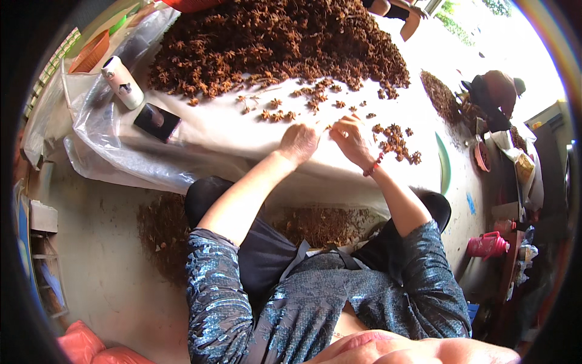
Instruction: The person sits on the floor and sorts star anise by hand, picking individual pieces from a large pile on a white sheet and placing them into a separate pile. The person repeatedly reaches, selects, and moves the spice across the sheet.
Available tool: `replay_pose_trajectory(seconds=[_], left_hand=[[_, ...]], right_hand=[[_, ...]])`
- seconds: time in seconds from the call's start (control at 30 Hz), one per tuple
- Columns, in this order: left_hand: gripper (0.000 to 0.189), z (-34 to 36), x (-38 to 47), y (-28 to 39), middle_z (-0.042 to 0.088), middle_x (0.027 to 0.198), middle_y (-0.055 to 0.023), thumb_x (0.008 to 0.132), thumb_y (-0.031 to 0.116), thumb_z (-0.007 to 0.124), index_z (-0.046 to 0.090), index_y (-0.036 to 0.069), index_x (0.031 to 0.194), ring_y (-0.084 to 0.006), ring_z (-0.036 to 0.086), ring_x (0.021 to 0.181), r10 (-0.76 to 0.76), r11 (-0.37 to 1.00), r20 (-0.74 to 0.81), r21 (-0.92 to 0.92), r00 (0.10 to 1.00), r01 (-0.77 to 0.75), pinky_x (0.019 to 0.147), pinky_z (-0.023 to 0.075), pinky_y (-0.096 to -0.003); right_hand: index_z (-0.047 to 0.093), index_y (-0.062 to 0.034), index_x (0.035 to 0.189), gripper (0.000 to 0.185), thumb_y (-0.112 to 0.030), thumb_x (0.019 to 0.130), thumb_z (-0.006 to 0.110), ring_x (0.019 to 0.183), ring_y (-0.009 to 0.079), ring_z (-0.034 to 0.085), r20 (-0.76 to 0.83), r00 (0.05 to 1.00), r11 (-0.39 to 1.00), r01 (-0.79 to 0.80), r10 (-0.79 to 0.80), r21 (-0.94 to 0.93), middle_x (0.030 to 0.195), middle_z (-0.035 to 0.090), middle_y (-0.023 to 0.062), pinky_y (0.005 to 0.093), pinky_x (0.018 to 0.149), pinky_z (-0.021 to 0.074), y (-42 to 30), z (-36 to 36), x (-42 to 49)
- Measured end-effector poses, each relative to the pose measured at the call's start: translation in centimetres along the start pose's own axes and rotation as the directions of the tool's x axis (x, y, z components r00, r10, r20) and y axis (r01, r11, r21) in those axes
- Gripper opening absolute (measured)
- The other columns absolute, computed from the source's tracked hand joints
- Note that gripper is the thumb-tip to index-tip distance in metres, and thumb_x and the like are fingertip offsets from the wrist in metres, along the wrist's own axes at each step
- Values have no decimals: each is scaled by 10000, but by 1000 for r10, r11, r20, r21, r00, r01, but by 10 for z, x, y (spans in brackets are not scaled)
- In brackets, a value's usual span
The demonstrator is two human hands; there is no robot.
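My left hand (301,142) and my right hand (353,140) are close together over the pale covered table, fingertips nearly meeting. A small brown piece, apparently star anise (329,128), shows between them at my right fingertips. Whether my left fingers also grip it is hidden. Beyond the hands lie loose star anise pods (313,104), and behind those rises a large heap of star anise (282,45). A smaller group of pods (394,142) lies right of my right hand, which has a red bead bracelet at the wrist.
A white flask (122,83) and a dark flat box or device (157,122) are at the table's left. Clear plastic sheeting (104,154) hangs there. Brown stems (318,225) litter the floor below. A person (493,98) bends at the right; another person's arm (410,25) shows at the top.
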State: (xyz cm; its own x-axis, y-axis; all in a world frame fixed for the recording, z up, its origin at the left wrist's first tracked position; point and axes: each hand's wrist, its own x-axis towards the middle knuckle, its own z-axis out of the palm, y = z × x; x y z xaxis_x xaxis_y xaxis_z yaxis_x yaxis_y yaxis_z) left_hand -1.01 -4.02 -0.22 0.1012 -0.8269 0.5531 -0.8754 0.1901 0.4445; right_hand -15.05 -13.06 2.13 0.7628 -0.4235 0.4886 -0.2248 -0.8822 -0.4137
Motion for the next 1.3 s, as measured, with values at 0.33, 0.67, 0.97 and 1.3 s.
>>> replay_pose_trajectory(seconds=[0.33, 0.67, 0.97, 1.3], left_hand=[[326, 13, 23, -7, 661, 953, -88, 907, 128, 547, 530, 54, 1224, -94, 616, 642, -410, 648, 293, -572, 864, 502, 494, 490, -207], [115, 6, 34, -55, 655, 866, -94, 799, 190, 595, 653, 95, 825, -243, 608, 779, -330, 931, -155, 110, 931, 349, 676, 493, -368], [98, 40, 32, -69, 634, 826, -93, 754, 135, 599, 633, 63, 697, -275, 559, 878, -20, 931, -154, 358, 988, 75, 761, 464, -376], [43, -4, 19, -2, 625, 777, -121, 769, 64, 611, 640, 34, 782, -284, 582, 794, -1, 996, -93, 89, 996, 9, 758, 468, -381]], right_hand=[[646, -42, 695, 74, -100, 740, 636, 749, 204, 583, 256, 967, 993, -25, -5, 115, 726, 621, 72, 345, 721, 462, -25, -15, -59], [621, -70, 1073, 260, -114, 817, 608, 1152, 301, 476, 31, 997, 979, 69, -64, -193, 1156, 586, 107, 417, 971, 381, 21, 9, -37], [631, -98, 1092, 269, -206, 847, 595, 1125, 294, 490, -94, 986, 853, -166, 137, -495, 1145, 605, 81, 434, 944, 378, 48, -25, -44], [588, -15, 1073, 189, -71, 932, 475, 772, 159, 533, -23, 987, 899, -135, 159, 416, 947, 589, 79, 293, 680, 451, 32, 43, 0]])
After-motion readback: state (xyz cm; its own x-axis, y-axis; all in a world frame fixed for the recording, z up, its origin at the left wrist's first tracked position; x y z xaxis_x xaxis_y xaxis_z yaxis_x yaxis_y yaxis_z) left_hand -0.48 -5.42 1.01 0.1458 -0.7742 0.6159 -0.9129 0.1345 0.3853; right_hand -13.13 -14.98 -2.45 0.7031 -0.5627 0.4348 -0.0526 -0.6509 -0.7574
